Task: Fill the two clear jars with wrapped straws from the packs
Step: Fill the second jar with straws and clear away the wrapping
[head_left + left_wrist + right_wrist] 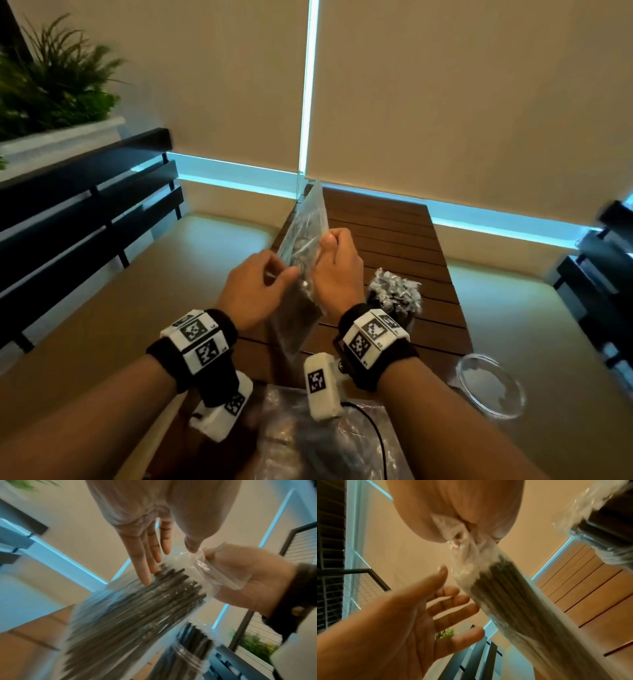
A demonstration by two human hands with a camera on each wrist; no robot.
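Observation:
A clear plastic pack of dark wrapped straws [305,219] stands tilted above the wooden table [394,226]. My right hand [337,260] pinches the bunched plastic at its upper end [462,543]. Beside it, my left hand [263,284] is held with straight fingers [147,555] that touch the pack [137,608], and its thumb lies against the plastic edge. Just right of my hands stands a clear jar [394,298] stuffed with wrapped straws. A second clear jar [489,387], empty, sits at the table's right edge.
Another plastic pack [308,428] lies flat on the table under my wrists, with a black cable across it. Dark slatted benches [85,212] flank the table left and right. A potted plant [51,85] stands far left, and blinds cover the window behind.

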